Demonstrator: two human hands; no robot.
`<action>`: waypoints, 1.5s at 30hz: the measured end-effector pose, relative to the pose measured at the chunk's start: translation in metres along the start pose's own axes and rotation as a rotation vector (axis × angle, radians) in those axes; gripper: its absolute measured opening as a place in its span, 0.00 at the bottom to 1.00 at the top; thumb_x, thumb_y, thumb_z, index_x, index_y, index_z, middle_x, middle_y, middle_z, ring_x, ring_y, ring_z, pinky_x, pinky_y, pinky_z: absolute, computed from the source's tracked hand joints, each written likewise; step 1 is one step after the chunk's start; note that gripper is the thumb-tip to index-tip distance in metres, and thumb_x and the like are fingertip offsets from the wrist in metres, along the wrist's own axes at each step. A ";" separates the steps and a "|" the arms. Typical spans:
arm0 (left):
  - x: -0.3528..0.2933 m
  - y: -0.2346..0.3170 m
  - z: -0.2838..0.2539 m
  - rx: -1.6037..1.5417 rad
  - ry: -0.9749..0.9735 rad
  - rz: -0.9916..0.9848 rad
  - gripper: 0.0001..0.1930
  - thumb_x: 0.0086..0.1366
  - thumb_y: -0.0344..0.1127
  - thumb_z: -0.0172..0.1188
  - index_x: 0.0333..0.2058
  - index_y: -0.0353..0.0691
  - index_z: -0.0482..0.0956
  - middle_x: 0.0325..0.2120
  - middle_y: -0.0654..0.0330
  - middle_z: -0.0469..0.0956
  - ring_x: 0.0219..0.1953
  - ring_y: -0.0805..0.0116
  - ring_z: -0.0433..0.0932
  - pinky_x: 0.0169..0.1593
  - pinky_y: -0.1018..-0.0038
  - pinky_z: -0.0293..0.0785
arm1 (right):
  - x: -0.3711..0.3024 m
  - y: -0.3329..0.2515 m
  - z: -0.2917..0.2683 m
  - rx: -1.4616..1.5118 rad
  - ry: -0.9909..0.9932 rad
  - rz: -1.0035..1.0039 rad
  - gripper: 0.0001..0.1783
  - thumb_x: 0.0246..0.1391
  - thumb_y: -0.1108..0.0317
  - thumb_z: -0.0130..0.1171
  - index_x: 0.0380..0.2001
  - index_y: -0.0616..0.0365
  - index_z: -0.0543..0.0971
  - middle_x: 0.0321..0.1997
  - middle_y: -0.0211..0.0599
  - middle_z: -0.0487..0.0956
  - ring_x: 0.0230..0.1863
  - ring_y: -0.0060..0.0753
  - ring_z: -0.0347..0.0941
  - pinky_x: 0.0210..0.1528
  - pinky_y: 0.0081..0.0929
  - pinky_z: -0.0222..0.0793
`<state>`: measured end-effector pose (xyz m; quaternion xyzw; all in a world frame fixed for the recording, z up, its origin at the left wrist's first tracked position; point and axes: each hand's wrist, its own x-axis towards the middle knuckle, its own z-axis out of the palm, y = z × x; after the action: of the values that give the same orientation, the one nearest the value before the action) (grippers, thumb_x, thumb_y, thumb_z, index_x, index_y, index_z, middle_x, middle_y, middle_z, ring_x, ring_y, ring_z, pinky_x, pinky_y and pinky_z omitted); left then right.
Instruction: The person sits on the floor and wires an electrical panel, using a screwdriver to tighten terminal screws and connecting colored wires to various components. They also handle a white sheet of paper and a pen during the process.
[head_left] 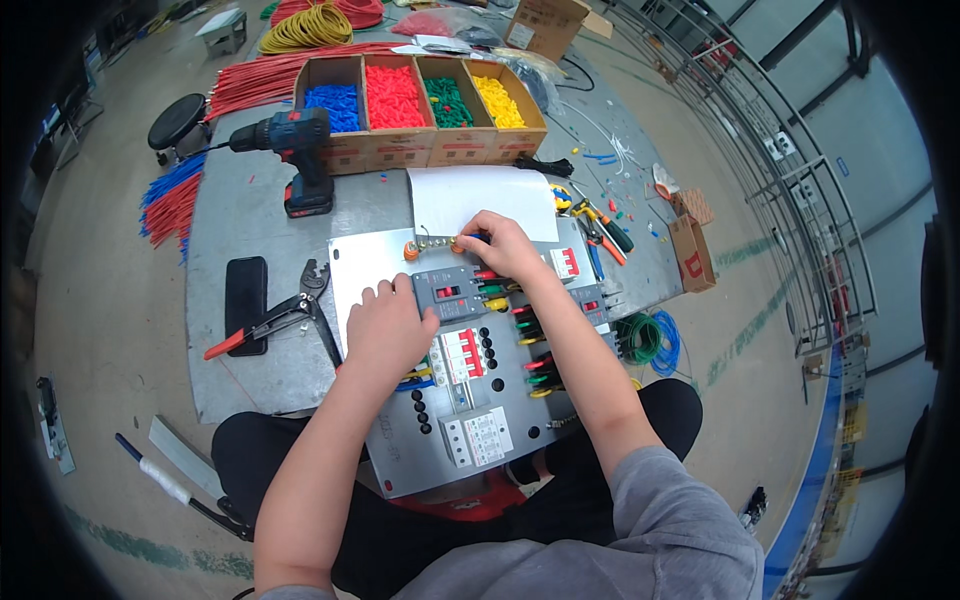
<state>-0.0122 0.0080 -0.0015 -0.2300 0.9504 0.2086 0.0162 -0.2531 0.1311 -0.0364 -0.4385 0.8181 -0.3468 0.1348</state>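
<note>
Remote feed, head cam only. I have the mounting panel [405, 455] tilted across the lap, upper part on the workbench [225, 375]. R hand [500, 245] is at the terminal strip [436, 242] near the panel's top edge, thumb + index drawn together by the R orange standoff [457, 245]; a blue bit shows under the fingers, but I can't tell if it's gripped. L hand [388, 325] is palm down, approx. half open, over the L edge of the grey breaker [447, 293]; no loose part visible in it, underside hidden, so can't confirm a hold. Step in hand, my read: fingertip work at the strip's R end, L hand prob. bracing. Next move calls for precise R fingertips, panel kept steady, and clearance from the paper sheet [485, 205] just behind. Crimping tool [285, 318] lies on the bench, L, untouched.
</note>
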 end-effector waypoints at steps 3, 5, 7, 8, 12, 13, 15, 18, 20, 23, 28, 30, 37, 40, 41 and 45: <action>0.000 0.001 -0.002 0.000 -0.016 0.015 0.26 0.69 0.50 0.60 0.52 0.30 0.74 0.45 0.43 0.82 0.49 0.45 0.82 0.52 0.53 0.81 | -0.002 0.008 -0.002 -0.051 0.049 -0.146 0.06 0.61 0.67 0.69 0.36 0.57 0.87 0.40 0.41 0.82 0.44 0.44 0.80 0.50 0.36 0.76; 0.000 0.000 -0.002 -0.005 -0.024 0.011 0.26 0.68 0.50 0.60 0.52 0.30 0.74 0.44 0.43 0.82 0.49 0.45 0.82 0.51 0.54 0.81 | -0.002 0.008 -0.002 -0.081 0.052 -0.180 0.05 0.61 0.68 0.68 0.37 0.57 0.87 0.41 0.40 0.82 0.45 0.45 0.80 0.51 0.36 0.76; 0.000 -0.001 -0.003 -0.005 -0.026 0.006 0.26 0.68 0.50 0.60 0.52 0.30 0.74 0.44 0.43 0.82 0.49 0.45 0.82 0.51 0.54 0.81 | -0.003 0.008 -0.002 -0.077 0.046 -0.203 0.05 0.62 0.69 0.68 0.38 0.56 0.87 0.42 0.40 0.81 0.46 0.46 0.80 0.52 0.36 0.76; 0.000 -0.001 -0.003 -0.003 -0.024 0.001 0.26 0.68 0.50 0.60 0.52 0.31 0.74 0.45 0.44 0.82 0.49 0.46 0.82 0.52 0.54 0.81 | -0.003 0.007 -0.002 -0.073 0.043 -0.217 0.05 0.62 0.69 0.67 0.39 0.56 0.87 0.42 0.40 0.81 0.46 0.46 0.80 0.52 0.35 0.76; 0.001 0.003 -0.003 0.004 -0.035 0.002 0.26 0.68 0.50 0.60 0.52 0.31 0.74 0.45 0.44 0.82 0.50 0.46 0.82 0.52 0.54 0.81 | 0.000 0.018 0.001 0.019 0.008 -0.173 0.07 0.62 0.70 0.67 0.42 0.56 0.87 0.43 0.38 0.82 0.48 0.41 0.80 0.54 0.34 0.76; 0.001 0.003 -0.004 0.003 -0.040 -0.002 0.26 0.68 0.50 0.60 0.53 0.31 0.74 0.46 0.44 0.82 0.50 0.46 0.82 0.52 0.54 0.81 | 0.002 0.020 0.003 0.054 -0.005 -0.152 0.07 0.63 0.70 0.67 0.43 0.57 0.87 0.43 0.37 0.82 0.48 0.38 0.80 0.54 0.33 0.76; 0.001 0.003 -0.006 -0.001 -0.049 -0.010 0.27 0.69 0.50 0.60 0.53 0.31 0.74 0.46 0.44 0.82 0.50 0.46 0.81 0.53 0.54 0.81 | 0.003 0.023 0.003 0.125 -0.015 -0.112 0.08 0.63 0.70 0.67 0.44 0.57 0.86 0.44 0.35 0.82 0.49 0.34 0.80 0.55 0.32 0.75; 0.001 0.000 -0.003 0.008 -0.046 -0.012 0.27 0.69 0.50 0.59 0.54 0.30 0.74 0.47 0.44 0.82 0.51 0.46 0.81 0.53 0.54 0.81 | 0.003 0.014 0.005 0.180 -0.030 -0.024 0.08 0.61 0.70 0.69 0.43 0.57 0.86 0.43 0.35 0.82 0.47 0.32 0.79 0.54 0.30 0.75; 0.001 0.000 -0.004 0.013 -0.058 -0.014 0.27 0.69 0.50 0.59 0.54 0.30 0.74 0.47 0.44 0.82 0.51 0.47 0.81 0.53 0.54 0.81 | 0.004 0.012 0.003 0.133 -0.059 0.091 0.10 0.58 0.69 0.72 0.42 0.57 0.87 0.42 0.36 0.81 0.45 0.32 0.78 0.53 0.29 0.74; 0.001 0.001 -0.006 0.008 -0.066 -0.016 0.28 0.69 0.50 0.60 0.55 0.30 0.73 0.47 0.44 0.82 0.51 0.47 0.81 0.54 0.54 0.81 | 0.004 0.013 0.002 0.090 -0.025 -0.015 0.09 0.57 0.69 0.72 0.41 0.57 0.86 0.43 0.36 0.81 0.45 0.32 0.79 0.53 0.29 0.75; 0.001 0.003 -0.006 0.005 -0.064 -0.012 0.29 0.69 0.51 0.60 0.55 0.30 0.73 0.47 0.44 0.82 0.51 0.47 0.81 0.53 0.54 0.81 | 0.003 0.022 0.005 0.172 0.012 -0.123 0.09 0.57 0.67 0.73 0.39 0.58 0.86 0.43 0.36 0.80 0.44 0.34 0.78 0.52 0.30 0.75; 0.001 0.003 -0.006 0.005 -0.059 -0.011 0.28 0.69 0.51 0.59 0.55 0.30 0.73 0.47 0.43 0.82 0.51 0.47 0.81 0.54 0.54 0.80 | 0.003 0.023 0.005 0.149 0.002 -0.092 0.09 0.58 0.68 0.72 0.40 0.57 0.86 0.44 0.34 0.80 0.45 0.33 0.78 0.52 0.30 0.75; 0.001 0.003 -0.007 -0.007 -0.061 -0.013 0.27 0.69 0.50 0.59 0.54 0.30 0.74 0.47 0.43 0.82 0.51 0.46 0.81 0.54 0.53 0.80 | 0.004 0.018 0.002 0.117 -0.012 -0.061 0.08 0.58 0.69 0.72 0.40 0.57 0.86 0.45 0.35 0.79 0.46 0.34 0.77 0.54 0.31 0.75; 0.001 0.002 -0.005 0.002 -0.048 -0.007 0.27 0.69 0.50 0.59 0.53 0.30 0.74 0.46 0.43 0.82 0.51 0.45 0.81 0.54 0.53 0.80 | 0.003 0.020 0.003 0.173 0.011 -0.142 0.08 0.57 0.68 0.73 0.38 0.58 0.86 0.45 0.35 0.79 0.46 0.34 0.77 0.54 0.31 0.75; 0.001 0.002 -0.005 0.002 -0.049 -0.008 0.27 0.69 0.50 0.59 0.53 0.30 0.74 0.46 0.43 0.82 0.51 0.45 0.81 0.54 0.53 0.80 | 0.003 0.020 0.004 0.199 0.017 -0.168 0.08 0.57 0.68 0.73 0.38 0.58 0.86 0.45 0.35 0.78 0.46 0.34 0.77 0.54 0.31 0.74; 0.000 0.000 -0.005 -0.002 -0.060 -0.015 0.27 0.69 0.50 0.59 0.53 0.30 0.74 0.46 0.43 0.82 0.51 0.45 0.81 0.54 0.53 0.80 | 0.004 0.013 0.004 0.080 -0.029 -0.021 0.11 0.56 0.68 0.73 0.42 0.56 0.87 0.46 0.35 0.78 0.48 0.35 0.77 0.57 0.31 0.74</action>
<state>-0.0115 0.0059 0.0033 -0.2310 0.9475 0.2161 0.0461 -0.2615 0.1304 -0.0482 -0.4462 0.7970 -0.3742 0.1603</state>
